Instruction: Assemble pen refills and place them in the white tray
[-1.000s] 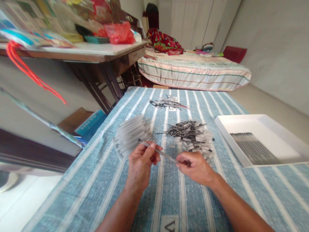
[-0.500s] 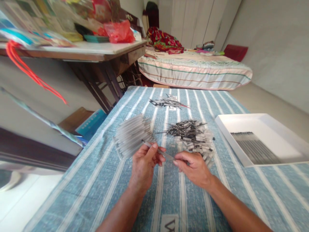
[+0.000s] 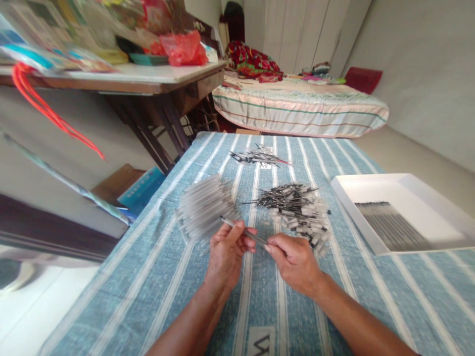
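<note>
A slim grey pen (image 3: 256, 239) with a dark tip is held between both hands above the striped cloth. My left hand (image 3: 229, 252) pinches it near its upper left end with thumb and fingers. On its lower right end, the fingers of my right hand (image 3: 295, 259) are closed. Just beyond my left hand lies a stack of clear pen barrels (image 3: 206, 205), side by side. A heap of black and whitish pen parts (image 3: 293, 202) lies beyond my right hand.
To the right stands a white open box (image 3: 438, 207) holding a row of pens (image 3: 389, 225). Farther back on the cloth (image 3: 166, 277) lies a small pile of thin dark pieces (image 3: 256, 156). A cluttered table (image 3: 178, 74) rises at the left; a bed (image 3: 297, 104) stands behind.
Both hands have shifted slightly right, still gripping the pen. The right hand's end of the pen now looks darker and less clear than before. The piles have not moved.
</note>
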`<act>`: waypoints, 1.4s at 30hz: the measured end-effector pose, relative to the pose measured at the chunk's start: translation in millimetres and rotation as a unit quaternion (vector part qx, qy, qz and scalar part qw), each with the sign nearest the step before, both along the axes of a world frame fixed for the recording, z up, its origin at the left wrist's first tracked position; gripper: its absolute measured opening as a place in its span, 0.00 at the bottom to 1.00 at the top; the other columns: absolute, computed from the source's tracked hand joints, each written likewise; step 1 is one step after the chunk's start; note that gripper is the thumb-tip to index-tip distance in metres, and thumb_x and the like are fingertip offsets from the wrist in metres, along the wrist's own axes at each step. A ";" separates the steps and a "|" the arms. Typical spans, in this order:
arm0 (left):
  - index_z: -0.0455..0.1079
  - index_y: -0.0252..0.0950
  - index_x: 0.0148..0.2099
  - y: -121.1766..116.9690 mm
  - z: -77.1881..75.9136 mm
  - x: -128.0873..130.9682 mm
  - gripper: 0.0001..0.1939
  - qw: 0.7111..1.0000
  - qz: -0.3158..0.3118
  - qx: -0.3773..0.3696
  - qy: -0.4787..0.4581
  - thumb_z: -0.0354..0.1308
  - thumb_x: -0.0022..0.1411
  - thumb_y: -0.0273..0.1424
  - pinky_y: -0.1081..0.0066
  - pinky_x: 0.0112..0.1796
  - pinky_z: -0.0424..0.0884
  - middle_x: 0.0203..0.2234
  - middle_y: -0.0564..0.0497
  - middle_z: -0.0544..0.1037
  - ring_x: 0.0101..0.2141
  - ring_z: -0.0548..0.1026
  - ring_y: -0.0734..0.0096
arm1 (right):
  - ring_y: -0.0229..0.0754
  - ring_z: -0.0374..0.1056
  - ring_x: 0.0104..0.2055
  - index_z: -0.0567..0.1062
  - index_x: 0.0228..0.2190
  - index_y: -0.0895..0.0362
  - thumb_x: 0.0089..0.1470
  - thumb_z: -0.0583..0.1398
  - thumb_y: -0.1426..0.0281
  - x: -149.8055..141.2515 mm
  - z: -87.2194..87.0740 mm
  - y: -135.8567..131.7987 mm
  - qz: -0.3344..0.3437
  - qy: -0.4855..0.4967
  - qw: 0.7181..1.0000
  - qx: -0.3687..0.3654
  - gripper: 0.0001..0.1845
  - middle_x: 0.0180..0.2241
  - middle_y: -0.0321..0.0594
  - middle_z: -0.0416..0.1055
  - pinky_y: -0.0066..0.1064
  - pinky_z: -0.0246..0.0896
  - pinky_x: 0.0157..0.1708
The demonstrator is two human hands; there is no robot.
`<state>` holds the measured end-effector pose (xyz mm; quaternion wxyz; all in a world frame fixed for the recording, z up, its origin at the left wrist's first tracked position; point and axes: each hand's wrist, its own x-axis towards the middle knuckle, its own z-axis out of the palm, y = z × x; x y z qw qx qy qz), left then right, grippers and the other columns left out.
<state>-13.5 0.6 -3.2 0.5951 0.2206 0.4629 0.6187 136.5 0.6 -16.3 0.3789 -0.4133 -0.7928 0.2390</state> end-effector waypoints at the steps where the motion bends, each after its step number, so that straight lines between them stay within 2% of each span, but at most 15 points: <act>1: 0.65 0.32 0.29 0.5 0.2 -0.8 0.08 1.000 -0.001 -0.002 0.001 0.61 0.49 0.30 0.77 0.17 0.67 0.20 0.52 0.78 0.14 0.69 0.79 | 0.33 0.59 0.20 0.68 0.22 0.56 0.55 0.52 0.71 -0.7 -0.7 0.3 -0.004 -0.001 1.000 -0.008 0.12 0.18 0.33 0.63 0.24 0.52 0.23; 4: 0.67 0.32 0.29 2.1 3.1 -3.6 0.08 1.000 -0.006 -0.003 0.017 0.62 0.48 0.30 0.77 0.18 0.67 0.21 0.52 0.77 0.14 0.69 0.78 | 0.32 0.58 0.19 0.68 0.21 0.56 0.55 0.52 0.69 -2.8 -1.5 2.8 -0.004 -0.008 0.999 -0.033 0.12 0.17 0.32 0.62 0.23 0.51 0.22; 7: 0.68 0.32 0.28 4.3 7.9 -5.6 0.08 0.999 -0.007 0.008 0.043 0.64 0.47 0.30 0.77 0.18 0.66 0.22 0.51 0.78 0.15 0.69 0.79 | 0.32 0.60 0.20 0.68 0.23 0.56 0.56 0.52 0.68 -3.8 1.1 6.9 0.002 -0.051 0.998 -0.032 0.12 0.18 0.32 0.65 0.23 0.51 0.23; 9: 0.69 0.32 0.28 6.1 9.9 -5.7 0.09 0.999 -0.007 0.005 0.049 0.65 0.45 0.30 0.76 0.18 0.66 0.22 0.51 0.78 0.16 0.69 0.78 | 0.33 0.63 0.23 0.69 0.24 0.56 0.56 0.52 0.69 -3.4 4.3 9.2 0.002 -0.096 0.995 -0.008 0.11 0.21 0.34 0.69 0.23 0.53 0.25; 12: 0.70 0.32 0.27 7.3 9.7 -3.6 0.09 0.997 -0.044 -0.005 0.056 0.65 0.45 0.31 0.76 0.19 0.66 0.23 0.52 0.78 0.16 0.69 0.78 | 0.36 0.66 0.28 0.71 0.25 0.56 0.55 0.54 0.68 -1.2 9.4 9.5 0.003 -0.164 0.986 0.042 0.10 0.25 0.35 0.71 0.25 0.54 0.28; 16: 0.71 0.33 0.31 5.8 7.6 1.0 0.11 0.993 -0.092 -0.019 0.076 0.66 0.45 0.33 0.74 0.21 0.68 0.27 0.50 0.79 0.20 0.71 0.74 | 0.37 0.64 0.28 0.71 0.21 0.56 0.54 0.55 0.68 14.0 15.5 8.1 -0.025 -0.207 0.976 0.068 0.12 0.23 0.35 0.69 0.26 0.54 0.28; 18: 0.71 0.34 0.35 5.7 6.7 2.0 0.15 0.990 -0.103 -0.038 0.094 0.66 0.44 0.34 0.72 0.23 0.69 0.31 0.48 0.79 0.23 0.73 0.71 | 0.36 0.63 0.27 0.72 0.21 0.56 0.54 0.55 0.69 35.7 19.2 11.6 -0.065 -0.201 0.976 0.059 0.12 0.22 0.36 0.68 0.26 0.54 0.27; 21: 0.71 0.34 0.39 6.8 4.5 0.7 0.19 0.984 -0.116 -0.053 0.123 0.66 0.43 0.36 0.71 0.24 0.69 0.35 0.45 0.79 0.25 0.75 0.68 | 0.36 0.65 0.27 0.75 0.25 0.57 0.55 0.54 0.70 91.6 26.1 23.6 -0.174 -0.182 0.967 0.032 0.11 0.25 0.37 0.70 0.25 0.55 0.29; 23: 0.71 0.33 0.37 7.3 2.7 -0.5 0.18 0.979 -0.132 -0.057 0.147 0.66 0.44 0.37 0.71 0.24 0.69 0.32 0.45 0.79 0.25 0.74 0.67 | 0.38 0.66 0.30 0.76 0.26 0.56 0.54 0.55 0.68 138.0 30.3 33.1 -0.275 -0.211 0.938 0.012 0.11 0.27 0.38 0.72 0.26 0.55 0.31; 25: 0.71 0.33 0.35 6.5 1.9 0.0 0.17 0.972 -0.147 -0.059 0.174 0.65 0.44 0.38 0.71 0.24 0.68 0.29 0.47 0.79 0.24 0.74 0.68 | 0.39 0.67 0.30 0.77 0.25 0.55 0.52 0.55 0.66 181.8 32.4 40.5 -0.367 -0.248 0.896 -0.034 0.12 0.28 0.38 0.74 0.26 0.54 0.29; 27: 0.72 0.34 0.35 4.5 2.8 2.9 0.16 0.965 -0.163 -0.059 0.199 0.64 0.45 0.38 0.72 0.24 0.68 0.27 0.48 0.79 0.24 0.73 0.69 | 0.39 0.67 0.29 0.77 0.25 0.54 0.50 0.55 0.65 214.7 31.3 44.5 -0.418 -0.272 0.862 -0.096 0.11 0.26 0.37 0.74 0.27 0.52 0.26; 29: 0.72 0.34 0.34 2.3 5.2 7.5 0.16 0.958 -0.178 -0.061 0.217 0.64 0.45 0.38 0.72 0.24 0.68 0.26 0.49 0.79 0.23 0.73 0.69 | 0.39 0.67 0.27 0.77 0.24 0.54 0.48 0.55 0.64 232.5 27.0 45.8 -0.418 -0.277 0.852 -0.150 0.12 0.22 0.36 0.73 0.26 0.52 0.25; 31: 0.71 0.34 0.34 0.8 7.8 12.0 0.16 0.951 -0.192 -0.067 0.232 0.63 0.44 0.39 0.72 0.24 0.67 0.25 0.48 0.79 0.23 0.72 0.69 | 0.39 0.67 0.26 0.76 0.22 0.55 0.48 0.55 0.64 236.3 21.0 46.1 -0.405 -0.274 0.854 -0.177 0.12 0.21 0.36 0.72 0.26 0.51 0.24; 37: 0.70 0.33 0.33 0.4 8.7 15.1 0.15 0.942 -0.203 -0.066 0.260 0.62 0.45 0.39 0.71 0.23 0.67 0.25 0.48 0.78 0.23 0.72 0.69 | 0.39 0.66 0.25 0.76 0.19 0.55 0.46 0.56 0.64 218.4 8.6 48.4 -0.376 -0.263 0.862 -0.215 0.13 0.19 0.36 0.71 0.25 0.49 0.21; 42: 0.69 0.33 0.34 0.9 7.9 11.9 0.14 0.935 -0.226 -0.062 0.266 0.60 0.48 0.38 0.71 0.24 0.67 0.25 0.49 0.78 0.23 0.72 0.69 | 0.36 0.63 0.21 0.74 0.17 0.56 0.46 0.55 0.65 220.8 6.4 46.6 -0.327 -0.262 0.875 -0.242 0.14 0.16 0.34 0.67 0.25 0.49 0.21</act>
